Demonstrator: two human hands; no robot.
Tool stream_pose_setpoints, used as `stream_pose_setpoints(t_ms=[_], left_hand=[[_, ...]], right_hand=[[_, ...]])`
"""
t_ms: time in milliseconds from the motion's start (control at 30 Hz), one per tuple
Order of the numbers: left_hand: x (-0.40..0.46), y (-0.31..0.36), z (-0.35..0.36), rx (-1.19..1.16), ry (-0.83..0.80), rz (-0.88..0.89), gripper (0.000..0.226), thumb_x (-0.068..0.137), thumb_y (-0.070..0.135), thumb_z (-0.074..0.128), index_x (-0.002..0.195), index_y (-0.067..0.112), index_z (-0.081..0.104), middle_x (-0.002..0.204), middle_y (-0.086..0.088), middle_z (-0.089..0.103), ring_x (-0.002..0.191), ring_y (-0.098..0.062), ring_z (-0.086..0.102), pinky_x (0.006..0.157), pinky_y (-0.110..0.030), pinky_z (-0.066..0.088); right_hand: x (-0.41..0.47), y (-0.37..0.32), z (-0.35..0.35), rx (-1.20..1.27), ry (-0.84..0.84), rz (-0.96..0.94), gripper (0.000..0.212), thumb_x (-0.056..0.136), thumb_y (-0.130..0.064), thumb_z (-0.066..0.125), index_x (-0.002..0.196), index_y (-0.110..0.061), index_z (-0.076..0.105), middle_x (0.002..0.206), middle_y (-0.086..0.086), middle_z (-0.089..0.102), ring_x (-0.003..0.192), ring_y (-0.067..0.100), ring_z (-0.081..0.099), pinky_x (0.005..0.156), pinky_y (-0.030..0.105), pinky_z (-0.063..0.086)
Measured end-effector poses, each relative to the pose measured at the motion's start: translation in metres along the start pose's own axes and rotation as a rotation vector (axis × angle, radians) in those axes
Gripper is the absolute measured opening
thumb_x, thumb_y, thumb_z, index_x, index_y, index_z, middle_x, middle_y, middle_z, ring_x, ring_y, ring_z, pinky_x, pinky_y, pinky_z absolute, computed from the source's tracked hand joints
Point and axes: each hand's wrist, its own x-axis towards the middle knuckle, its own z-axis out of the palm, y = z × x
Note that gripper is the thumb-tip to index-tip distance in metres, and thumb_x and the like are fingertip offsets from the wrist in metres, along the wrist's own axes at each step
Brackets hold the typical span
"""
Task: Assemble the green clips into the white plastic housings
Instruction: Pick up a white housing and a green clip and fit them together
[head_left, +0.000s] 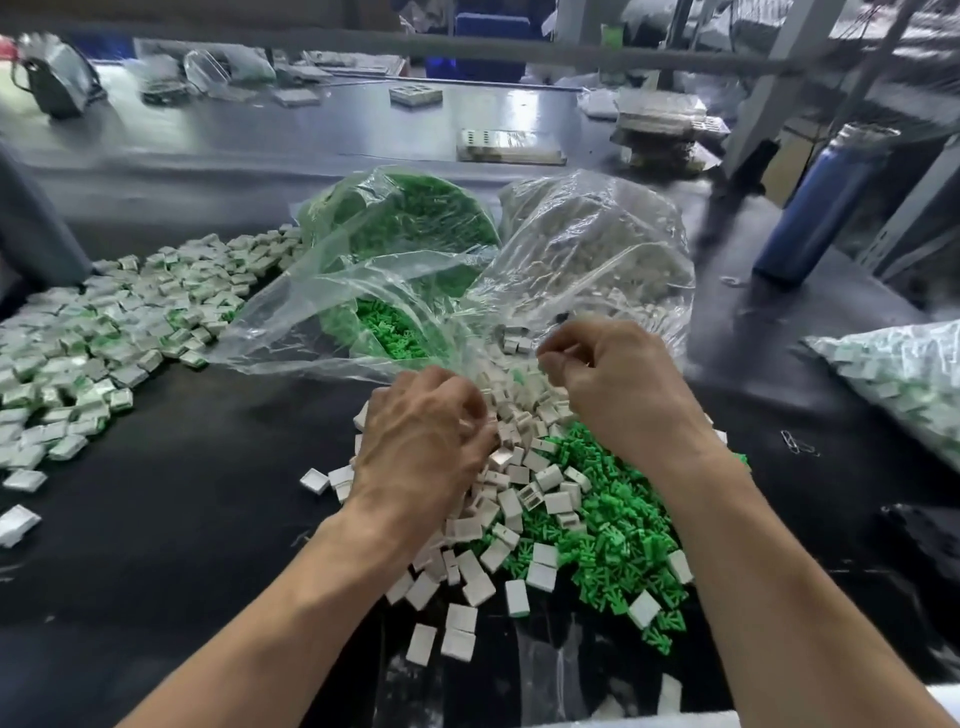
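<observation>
A heap of loose white plastic housings (511, 499) lies in front of me on the black table, with a heap of green clips (618, 525) beside it on the right. My left hand (421, 441) rests on the white heap with its fingers curled down into the housings; what they hold is hidden. My right hand (613, 379) hovers just above the far end of the heap, fingers curled, thumb and fingertips pinched together on something too small to make out.
Behind the hands stand an open clear bag of green clips (395, 234) and a clear bag of white housings (597, 244). Assembled pieces (109, 332) spread over the left. Another filled bag (904, 374) lies right; a blue bottle (821, 208) stands far right.
</observation>
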Motion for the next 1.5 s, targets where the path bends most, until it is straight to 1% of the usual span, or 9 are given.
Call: stream_pose_setpoints(t_ms=[67,133,200,300,567,733,933,1367,1500], left_hand=[[0.002,0.002,-0.001,-0.084,0.009,-0.006,0.015,0.092,0.039,0.074,0.096,0.034,0.06,0.101,0.023,0.052,0.102,0.001,0.05,0.098,-0.021,0.034],[0.004,0.002,-0.002,-0.252,0.003,-0.036,0.016,0.091,0.032,0.076,0.094,0.031,0.06,0.093,0.021,0.061,0.084,0.002,0.063,0.077,-0.014,0.051],[0.005,0.0,-0.004,-0.419,0.004,-0.045,0.017,0.091,0.025,0.078,0.093,0.028,0.061,0.086,0.011,0.068,0.078,0.003,0.068,0.063,-0.011,0.053],[0.007,-0.002,-0.006,-0.559,0.022,-0.04,0.017,0.09,0.021,0.079,0.093,0.025,0.063,0.082,0.007,0.071,0.073,-0.002,0.07,0.061,-0.013,0.054],[0.017,0.001,-0.004,-0.751,0.049,-0.071,0.013,0.093,0.023,0.076,0.103,0.025,0.068,0.091,0.014,0.071,0.075,0.001,0.067,0.064,-0.014,0.053],[0.014,0.001,0.004,-0.849,0.043,-0.074,0.013,0.092,0.025,0.077,0.104,0.021,0.074,0.09,0.004,0.074,0.073,-0.003,0.067,0.064,-0.015,0.053],[0.009,-0.002,0.009,-0.936,0.04,-0.089,0.021,0.09,0.025,0.077,0.112,0.023,0.077,0.1,0.008,0.077,0.093,-0.008,0.074,0.077,-0.02,0.058],[0.007,-0.007,0.012,-0.95,0.079,-0.069,0.019,0.092,0.025,0.077,0.11,0.028,0.078,0.102,0.005,0.073,0.094,-0.016,0.074,0.077,-0.023,0.059],[0.006,-0.008,0.011,-0.953,0.083,-0.082,0.018,0.092,0.026,0.077,0.109,0.03,0.078,0.101,0.008,0.075,0.087,-0.009,0.073,0.074,-0.021,0.058]], right_hand=[[0.004,0.0,0.007,0.148,0.029,-0.016,0.01,0.099,-0.02,0.07,0.099,-0.028,0.078,0.085,-0.015,0.07,0.067,-0.011,0.062,0.055,0.005,0.044],[0.004,0.004,0.015,0.256,0.036,-0.028,0.012,0.099,-0.02,0.07,0.099,-0.029,0.078,0.086,-0.013,0.072,0.068,-0.01,0.063,0.057,0.006,0.045],[0.001,0.01,0.024,0.354,0.015,-0.023,0.013,0.099,-0.019,0.07,0.1,-0.03,0.077,0.087,-0.012,0.074,0.068,-0.004,0.064,0.057,0.011,0.047],[-0.003,0.015,0.03,0.504,-0.033,-0.01,0.015,0.1,-0.016,0.069,0.103,-0.029,0.077,0.088,-0.008,0.075,0.07,0.003,0.066,0.058,0.016,0.051],[-0.012,0.018,0.03,0.699,-0.025,-0.031,0.017,0.099,-0.005,0.067,0.107,-0.016,0.077,0.086,0.004,0.076,0.07,0.017,0.068,0.061,0.027,0.058],[-0.015,0.021,0.032,0.734,-0.034,-0.034,0.018,0.1,-0.005,0.066,0.108,-0.016,0.077,0.085,0.009,0.074,0.07,0.02,0.066,0.062,0.028,0.057],[-0.017,0.018,0.034,0.789,-0.029,-0.048,0.017,0.099,-0.005,0.066,0.11,-0.013,0.077,0.082,0.011,0.073,0.07,0.024,0.068,0.065,0.038,0.063],[-0.02,0.016,0.033,0.722,-0.06,-0.092,0.025,0.089,-0.021,0.072,0.112,-0.013,0.077,0.093,0.002,0.078,0.082,0.02,0.076,0.074,0.026,0.061],[-0.019,0.019,0.036,0.694,-0.035,-0.109,0.022,0.092,-0.008,0.074,0.113,-0.017,0.077,0.1,0.0,0.078,0.088,0.019,0.076,0.079,0.027,0.062]])
